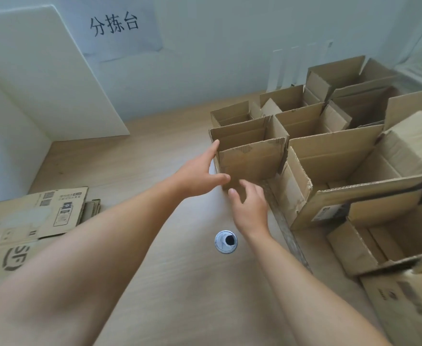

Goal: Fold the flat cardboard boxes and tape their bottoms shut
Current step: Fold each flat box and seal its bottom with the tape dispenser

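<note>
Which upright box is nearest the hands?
The front-left box: left hand touches its left corner, right hand by its base; other boxes stand behind or right.

I note a paper sign (120, 28) on the wall (217, 66), a white board (37, 71) leaning in the corner, and a metal cable grommet (226, 241) set in the wooden table (155, 166).

wall (217, 58) pale; paper sign (120, 31) on it | table (155, 158) light wood

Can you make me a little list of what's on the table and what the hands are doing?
Box: upright, top open
Left hand: open, fingers at box's left edge
Right hand: open, near box's front bottom
Other boxes: folded, standing at right
Flat boxes: stacked at left
Table: wooden
</note>
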### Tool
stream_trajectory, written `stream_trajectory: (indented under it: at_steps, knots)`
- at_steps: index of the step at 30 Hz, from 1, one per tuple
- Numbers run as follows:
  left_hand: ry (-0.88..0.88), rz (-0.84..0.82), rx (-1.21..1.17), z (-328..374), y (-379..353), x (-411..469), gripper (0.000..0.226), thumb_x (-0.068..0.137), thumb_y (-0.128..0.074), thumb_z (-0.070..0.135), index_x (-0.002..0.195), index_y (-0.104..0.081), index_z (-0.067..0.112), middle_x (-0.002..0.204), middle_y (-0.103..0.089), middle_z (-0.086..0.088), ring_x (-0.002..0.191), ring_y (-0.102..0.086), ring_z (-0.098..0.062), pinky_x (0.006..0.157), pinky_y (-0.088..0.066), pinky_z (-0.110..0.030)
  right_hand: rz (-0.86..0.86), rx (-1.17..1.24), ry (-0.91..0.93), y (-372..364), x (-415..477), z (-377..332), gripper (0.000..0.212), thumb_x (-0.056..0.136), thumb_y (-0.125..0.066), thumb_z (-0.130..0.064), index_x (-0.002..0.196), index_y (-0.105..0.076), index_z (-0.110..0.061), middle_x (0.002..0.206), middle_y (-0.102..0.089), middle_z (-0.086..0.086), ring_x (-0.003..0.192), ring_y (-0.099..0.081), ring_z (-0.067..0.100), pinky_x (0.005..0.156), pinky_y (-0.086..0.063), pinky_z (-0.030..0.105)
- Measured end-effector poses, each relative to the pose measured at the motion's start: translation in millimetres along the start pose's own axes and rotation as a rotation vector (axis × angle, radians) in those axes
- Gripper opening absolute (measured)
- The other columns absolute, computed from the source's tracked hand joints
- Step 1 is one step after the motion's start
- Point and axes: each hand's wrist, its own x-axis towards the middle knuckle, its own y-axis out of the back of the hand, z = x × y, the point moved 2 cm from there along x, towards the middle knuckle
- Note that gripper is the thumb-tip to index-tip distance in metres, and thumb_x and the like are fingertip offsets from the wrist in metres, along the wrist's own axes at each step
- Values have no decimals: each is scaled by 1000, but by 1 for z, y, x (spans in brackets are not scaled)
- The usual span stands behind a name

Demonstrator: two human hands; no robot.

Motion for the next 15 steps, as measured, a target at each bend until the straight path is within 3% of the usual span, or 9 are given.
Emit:
stream_trajectory:
  at_steps: [3,6,9,12,15]
  knots:
    - [64,50,13,0,12,-21,86,89,-62,45,156,-9,39,156,-36,-1,136,-44,-23,108,-41,-43,-174,-110,45,-6,-17,-8,42,100,-53,-32,137,-54,-13,140,-48,3,128,-46,15,92,-29,16]
    - [171,81,374,-17,30,-61,70,92,-53,45,154,-24,30,149,-45,-3,132,-46,-26,100,-45,-40,-348,-291,167,-26,-35,-23,38,101,-49,-38,131,-58,-15,133,-53,1,126,-48,17,98,-38,28]
    - [226,131,595,-48,53,-120,57,94,-48,43,147,-36,26,142,-50,0,129,-48,-25,95,-46,-39,-438,-467,298,-57,-60,-53,39,101,-45,-42,128,-58,-17,131,-54,2,123,-49,21,99,-42,38]
    - [304,131,718,-89,76,-181,47,94,-46,41,137,-45,23,134,-55,-1,122,-50,-25,89,-44,-37,-507,-620,409,-94,-92,-90,39,102,-41,-44,128,-56,-19,129,-53,2,118,-51,25,94,-43,39]
    - [399,127,790,-136,96,-237,44,92,-45,42,131,-51,23,129,-56,-3,120,-50,-26,94,-43,-38,-572,-736,516,-135,-122,-123,39,103,-39,-43,128,-55,-19,129,-53,4,116,-51,29,91,-42,40]
